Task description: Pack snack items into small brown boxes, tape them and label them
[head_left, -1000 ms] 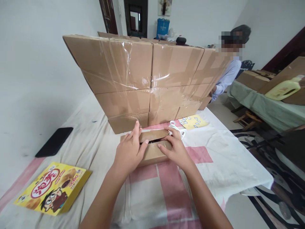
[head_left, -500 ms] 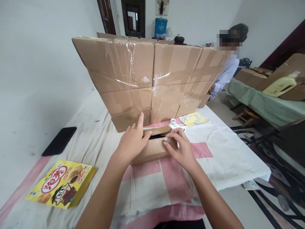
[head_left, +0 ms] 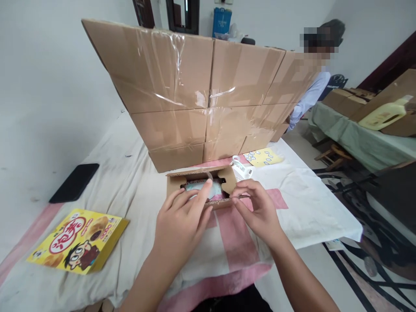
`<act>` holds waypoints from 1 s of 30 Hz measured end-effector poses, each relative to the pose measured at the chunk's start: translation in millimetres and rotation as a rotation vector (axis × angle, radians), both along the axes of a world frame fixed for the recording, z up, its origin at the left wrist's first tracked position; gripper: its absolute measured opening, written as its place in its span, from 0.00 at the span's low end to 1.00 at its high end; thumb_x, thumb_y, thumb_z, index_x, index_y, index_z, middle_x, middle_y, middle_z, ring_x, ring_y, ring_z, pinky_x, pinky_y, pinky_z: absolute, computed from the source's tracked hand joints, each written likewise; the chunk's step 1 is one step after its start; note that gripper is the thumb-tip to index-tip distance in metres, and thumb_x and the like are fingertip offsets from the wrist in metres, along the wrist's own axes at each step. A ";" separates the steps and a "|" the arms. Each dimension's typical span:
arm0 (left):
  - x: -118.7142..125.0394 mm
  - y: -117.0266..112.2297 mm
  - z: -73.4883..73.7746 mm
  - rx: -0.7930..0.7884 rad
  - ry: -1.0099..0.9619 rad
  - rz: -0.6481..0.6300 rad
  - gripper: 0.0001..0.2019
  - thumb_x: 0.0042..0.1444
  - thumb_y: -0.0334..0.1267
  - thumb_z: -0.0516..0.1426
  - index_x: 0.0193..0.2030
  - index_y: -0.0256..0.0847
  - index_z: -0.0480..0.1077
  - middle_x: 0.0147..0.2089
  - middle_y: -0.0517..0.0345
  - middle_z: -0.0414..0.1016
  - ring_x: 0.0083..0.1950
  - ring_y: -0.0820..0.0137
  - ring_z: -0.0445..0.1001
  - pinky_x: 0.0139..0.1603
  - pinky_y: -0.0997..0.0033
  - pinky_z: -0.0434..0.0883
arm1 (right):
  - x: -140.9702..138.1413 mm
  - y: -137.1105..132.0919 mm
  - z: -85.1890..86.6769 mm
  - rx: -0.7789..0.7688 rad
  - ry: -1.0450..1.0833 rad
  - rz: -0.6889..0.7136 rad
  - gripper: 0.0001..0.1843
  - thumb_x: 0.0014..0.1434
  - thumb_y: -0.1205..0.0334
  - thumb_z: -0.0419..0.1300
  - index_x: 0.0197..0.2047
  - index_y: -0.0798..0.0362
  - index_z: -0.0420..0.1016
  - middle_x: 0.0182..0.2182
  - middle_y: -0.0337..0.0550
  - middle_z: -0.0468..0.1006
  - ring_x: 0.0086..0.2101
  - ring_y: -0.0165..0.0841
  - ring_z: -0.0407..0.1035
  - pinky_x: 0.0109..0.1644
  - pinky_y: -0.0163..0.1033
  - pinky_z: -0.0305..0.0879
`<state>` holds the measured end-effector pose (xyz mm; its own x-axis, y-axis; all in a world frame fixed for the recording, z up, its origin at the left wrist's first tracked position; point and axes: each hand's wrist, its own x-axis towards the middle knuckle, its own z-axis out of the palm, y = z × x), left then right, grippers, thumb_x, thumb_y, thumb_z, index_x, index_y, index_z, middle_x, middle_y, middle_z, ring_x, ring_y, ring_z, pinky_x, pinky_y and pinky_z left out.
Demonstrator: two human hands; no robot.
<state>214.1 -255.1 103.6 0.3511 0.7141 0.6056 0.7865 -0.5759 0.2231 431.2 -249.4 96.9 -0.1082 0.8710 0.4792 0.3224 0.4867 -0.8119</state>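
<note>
A small cardboard box (head_left: 230,180) stands with its top raised on the cloth before me. Inside lies something pale blue and pink (head_left: 215,190), partly covered by my fingers. My left hand (head_left: 182,221) reaches over the box's front edge, fingers stretched and apart, the index finger above the opening. At the front right corner, my right hand (head_left: 260,210) pinches the edge of the box between thumb and fingers. Just behind that hand lies a white plastic object (head_left: 242,169) with a loop, whose kind I cannot make out.
A wall of taped cardboard boxes (head_left: 175,78) rises behind. At left lie a yellow snack box (head_left: 78,242) and a black phone (head_left: 74,183). A yellow patterned sheet (head_left: 264,157) is at the table's right. A person (head_left: 312,95) stands beyond, near a table holding a yellow jug (head_left: 385,115).
The small box's top has gone from nearly closed to open, showing the contents. My left hand has moved from the back flap to the front edge. The view has shifted slightly.
</note>
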 end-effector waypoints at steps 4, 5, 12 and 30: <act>0.7 28.9 7.0 -0.004 -0.050 0.018 0.28 0.66 0.40 0.55 0.71 0.44 0.57 0.60 0.52 0.78 0.63 0.59 0.72 0.64 0.56 0.63 | -2.0 16.2 0.6 0.213 -0.139 -0.147 0.14 0.65 0.67 0.61 0.53 0.44 0.69 0.38 0.42 0.80 0.48 0.41 0.73 0.54 0.52 0.70; 1.5 38.5 7.9 -0.023 -0.059 0.030 0.28 0.66 0.40 0.55 0.71 0.43 0.57 0.64 0.50 0.74 0.67 0.57 0.68 0.66 0.54 0.61 | -2.5 23.6 0.0 0.239 -0.167 -0.181 0.13 0.65 0.67 0.61 0.52 0.44 0.69 0.38 0.43 0.80 0.48 0.41 0.73 0.54 0.52 0.70; 8.0 71.5 -11.0 -0.325 -0.067 0.077 0.29 0.67 0.36 0.52 0.74 0.43 0.52 0.56 0.57 0.81 0.59 0.61 0.76 0.64 0.54 0.65 | -6.7 66.2 -21.0 0.121 -0.095 -0.151 0.11 0.65 0.64 0.62 0.50 0.47 0.70 0.38 0.41 0.80 0.42 0.37 0.77 0.52 0.47 0.72; 4.1 63.7 -17.2 -0.345 -0.039 0.010 0.28 0.69 0.37 0.51 0.74 0.44 0.52 0.64 0.56 0.76 0.64 0.62 0.71 0.65 0.55 0.66 | -2.0 60.9 6.1 -0.147 0.135 0.140 0.14 0.64 0.62 0.63 0.52 0.45 0.68 0.39 0.41 0.78 0.39 0.34 0.74 0.43 0.40 0.71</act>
<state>218.3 -191.4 86.4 0.3239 0.8827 0.3405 0.7788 -0.4531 0.4338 429.3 -188.6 102.9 -0.1758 0.9134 0.3671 0.1435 0.3927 -0.9084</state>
